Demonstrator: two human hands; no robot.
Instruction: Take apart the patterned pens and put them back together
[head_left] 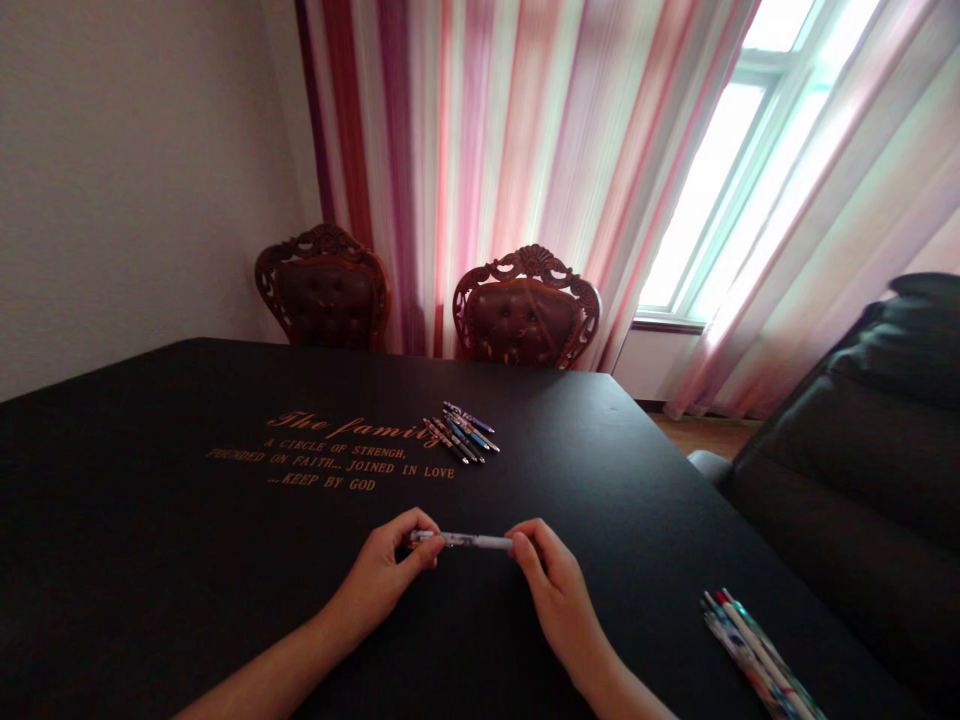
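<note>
A light-coloured pen (476, 541) is held level above the black table, stretched between both hands. My left hand (397, 552) pinches its patterned end between thumb and fingers. At the plain whitish end, my right hand (546, 570) grips with thumb and fingertips. Both ends of the pen are partly covered by the fingers. Beyond the hands lies a loose pile of several pens (463, 434), with dark, blue and patterned barrels. Another bundle of several pens (757, 655) rests at the lower right, some of it cut off by the frame's edge.
The black table (150, 560) bears gold lettering (337, 450) on its left half. Two carved chairs with dark red backs, the left (326, 290) and the right (529, 310), stand behind the far edge. A black leather seat (862, 450) borders the right side.
</note>
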